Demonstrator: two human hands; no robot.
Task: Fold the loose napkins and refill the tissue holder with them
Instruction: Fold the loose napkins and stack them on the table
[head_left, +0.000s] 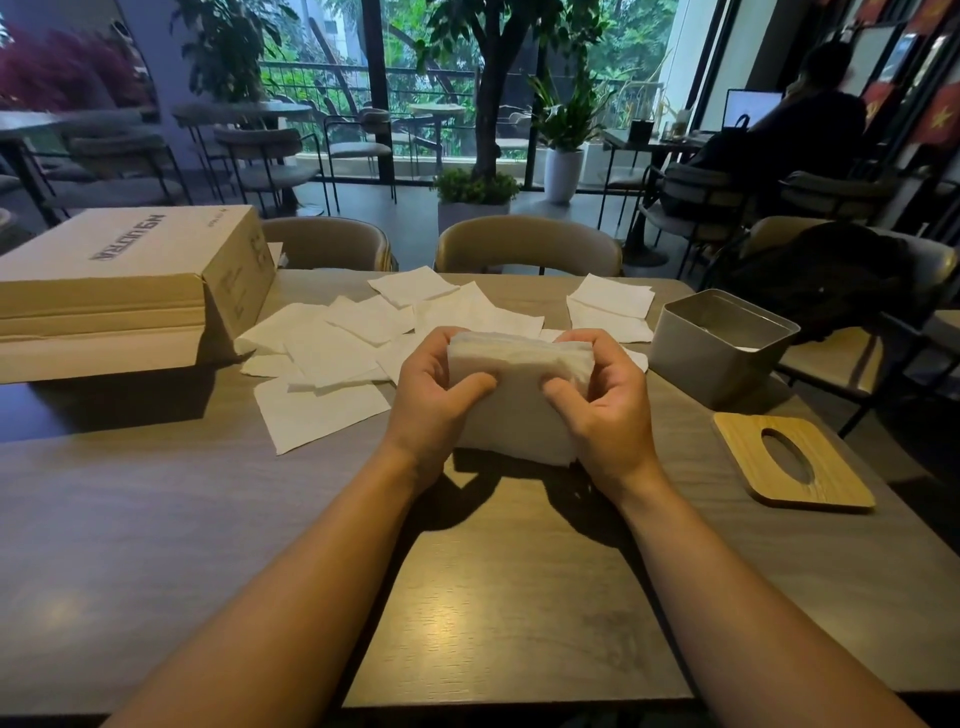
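Room: café, chairs (527, 244) and potted plants (563, 156) at the back, and up front a wood-grain surface (519, 597) carrying it all.
Far left: cardboard box (119, 280) on the surface, flap hanging open.
Left of centre: loose napkins (332, 353) scattered flat and overlapping, spreading away behind the hands.
Left grip: left hand (431, 395), fingers (441, 340) curled over the top edge of the napkin stack, thumb pressed on its near face.
Centre: napkin stack (519, 410), white, held upright between both hands; whether its lower edge touches the surface, can't tell.
Right grip: right hand (602, 410), fingers wrapped over the stack's other top corner, thumb on the front.
Right: tissue holder (722, 358), grey tin, upright, top open, near that hand but apart.
Far right: wooden lid (748, 457) with an oval slot, lying flat just beside the holder.
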